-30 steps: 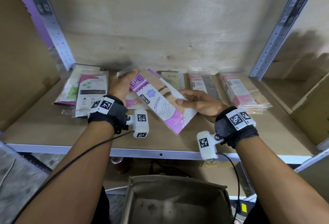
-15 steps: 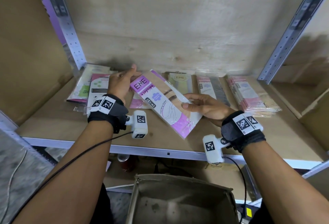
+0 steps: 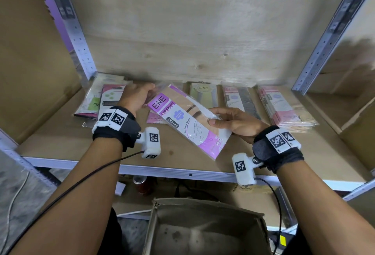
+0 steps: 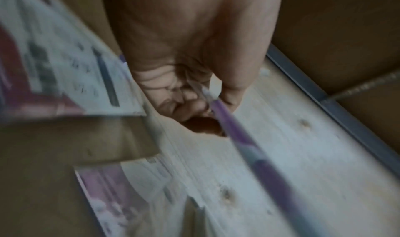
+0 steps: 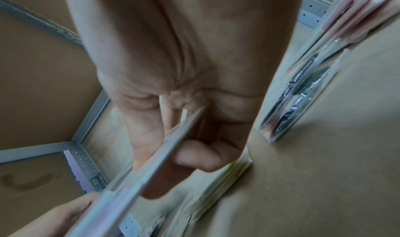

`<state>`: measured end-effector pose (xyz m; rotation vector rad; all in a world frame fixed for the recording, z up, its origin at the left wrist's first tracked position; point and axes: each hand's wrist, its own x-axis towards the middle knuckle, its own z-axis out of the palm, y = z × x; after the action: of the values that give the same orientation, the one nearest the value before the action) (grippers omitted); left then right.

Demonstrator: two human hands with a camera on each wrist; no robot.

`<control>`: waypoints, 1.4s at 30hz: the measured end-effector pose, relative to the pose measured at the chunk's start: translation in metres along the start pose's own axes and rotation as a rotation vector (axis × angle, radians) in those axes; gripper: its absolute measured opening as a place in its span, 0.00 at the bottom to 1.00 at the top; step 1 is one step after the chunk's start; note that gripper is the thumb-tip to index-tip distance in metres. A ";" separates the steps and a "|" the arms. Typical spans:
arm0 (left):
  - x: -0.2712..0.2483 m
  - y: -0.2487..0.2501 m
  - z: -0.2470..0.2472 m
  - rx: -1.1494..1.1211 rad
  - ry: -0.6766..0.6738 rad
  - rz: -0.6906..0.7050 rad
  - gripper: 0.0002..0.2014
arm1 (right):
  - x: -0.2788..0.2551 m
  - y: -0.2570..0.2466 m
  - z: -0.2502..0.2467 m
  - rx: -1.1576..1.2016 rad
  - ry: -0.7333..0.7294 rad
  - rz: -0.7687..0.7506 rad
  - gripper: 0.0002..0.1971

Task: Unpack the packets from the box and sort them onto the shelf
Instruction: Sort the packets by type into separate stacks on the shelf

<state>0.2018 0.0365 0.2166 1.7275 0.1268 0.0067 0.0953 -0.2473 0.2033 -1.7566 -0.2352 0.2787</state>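
Both hands hold one purple-and-beige stocking packet [image 3: 186, 122] slanted above the shelf board [image 3: 60, 139]. My left hand [image 3: 136, 97] pinches its top left corner; in the left wrist view the packet's purple edge [image 4: 238, 138] runs out from between thumb and fingers. My right hand [image 3: 233, 121] grips its right edge, thumb on top; the right wrist view shows the packet edge-on [image 5: 151, 157] between thumb and fingers. The open cardboard box [image 3: 205, 228] sits below the shelf, its visible inside bare.
Packets lie in rows along the shelf's back: a green and pink pile [image 3: 101, 100] at left, a pink one [image 3: 156, 118] under the held packet, an olive one [image 3: 204, 94], a pink-and-grey one [image 3: 239, 100], a pink stack [image 3: 284, 108] at right. Metal uprights [image 3: 79, 37] flank the bay.
The packet has stayed between both hands, shifting only slightly on the shelf. The view has drifted a little, so the shelf sits lower and more to the right in the frame.
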 end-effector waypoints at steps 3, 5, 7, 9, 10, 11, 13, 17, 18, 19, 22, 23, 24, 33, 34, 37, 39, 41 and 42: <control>0.000 -0.001 -0.001 0.160 0.052 0.102 0.16 | -0.001 0.000 0.000 -0.015 -0.007 0.021 0.17; -0.002 -0.001 -0.002 0.194 0.067 0.147 0.20 | -0.002 -0.001 0.001 -0.020 -0.021 0.035 0.18; -0.003 -0.001 -0.004 0.216 0.072 0.157 0.22 | -0.003 -0.003 0.002 -0.025 -0.030 0.042 0.18; -0.004 0.001 -0.006 0.190 0.048 0.137 0.22 | -0.004 -0.004 0.004 -0.028 -0.032 0.050 0.18; -0.005 0.002 -0.007 0.177 0.033 0.124 0.22 | -0.004 -0.005 0.004 -0.026 -0.035 0.054 0.18; -0.006 0.003 -0.008 0.173 0.018 0.113 0.22 | -0.004 -0.005 0.005 -0.024 -0.039 0.056 0.18; -0.007 0.004 -0.009 0.184 0.002 0.108 0.22 | -0.004 -0.006 0.005 -0.029 -0.041 0.063 0.19; -0.007 0.003 -0.010 0.183 0.001 0.099 0.22 | -0.002 -0.005 0.006 -0.047 -0.016 0.071 0.19; -0.007 0.003 -0.010 0.183 0.003 0.096 0.22 | -0.002 -0.005 0.006 -0.056 -0.005 0.073 0.19; -0.007 0.003 -0.010 0.187 0.011 0.097 0.23 | -0.001 -0.004 0.006 -0.065 0.006 0.074 0.18; -0.009 0.003 -0.010 0.213 0.020 0.099 0.23 | -0.001 -0.003 0.005 -0.092 0.021 0.077 0.18; -0.008 0.003 -0.010 0.208 0.012 0.096 0.23 | 0.000 -0.002 0.004 -0.101 0.025 0.079 0.18; -0.008 0.003 -0.010 0.199 0.003 0.088 0.23 | 0.000 -0.002 0.004 -0.108 0.030 0.082 0.17; -0.016 0.007 -0.009 0.088 -0.040 0.007 0.24 | -0.001 -0.003 0.007 -0.115 0.037 0.085 0.17; -0.016 0.007 -0.008 0.076 -0.048 0.008 0.24 | -0.001 -0.004 0.007 -0.117 0.036 0.087 0.17; -0.019 0.008 -0.008 0.048 -0.060 0.011 0.23 | -0.001 -0.005 0.006 -0.117 0.035 0.081 0.17; -0.018 0.008 -0.009 0.024 -0.071 0.007 0.22 | -0.001 -0.004 0.006 -0.117 0.033 0.079 0.16; -0.018 0.008 -0.009 -0.001 -0.076 0.001 0.22 | 0.000 -0.002 0.006 -0.117 0.033 0.075 0.17; -0.018 0.007 -0.009 -0.016 -0.073 0.001 0.22 | 0.001 -0.002 0.006 -0.113 0.033 0.073 0.16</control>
<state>0.1839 0.0423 0.2263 1.7097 0.0718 -0.0541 0.0939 -0.2411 0.2037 -1.8832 -0.1659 0.2930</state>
